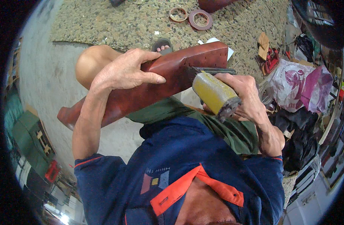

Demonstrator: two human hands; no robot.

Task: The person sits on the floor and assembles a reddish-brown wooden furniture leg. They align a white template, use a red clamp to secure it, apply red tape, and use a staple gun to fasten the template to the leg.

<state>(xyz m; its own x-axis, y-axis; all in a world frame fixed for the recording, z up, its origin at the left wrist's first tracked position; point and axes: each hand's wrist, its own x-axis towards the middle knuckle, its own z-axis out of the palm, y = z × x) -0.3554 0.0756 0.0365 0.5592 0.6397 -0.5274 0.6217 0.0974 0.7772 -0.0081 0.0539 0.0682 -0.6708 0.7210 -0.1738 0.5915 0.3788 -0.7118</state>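
A long, reddish-brown leather-covered piece (pixel 172 74) lies slanted across my lap, its right end higher in the view. My left hand (pixel 129 70) grips it near the middle, thumb and fingers apart on its surface. My right hand (pixel 242 92) is closed around a yellow staple gun (pixel 214 91) with a dark, narrow magazine. The tool's nose meets or nearly meets the lower edge of the leather near its right end; I cannot tell if they touch. Small marks like staples run along that end. Some right-hand fingers are hidden behind the tool.
Two tape rolls (pixel 201 19) lie on the speckled mat (pixel 123 24) ahead. To the right are a wooden block (pixel 263 45), a red tool (pixel 271 62), a white and pink plastic bag (pixel 292 84) and black cloth (pixel 297 131). A green box (pixel 27 129) stands at left.
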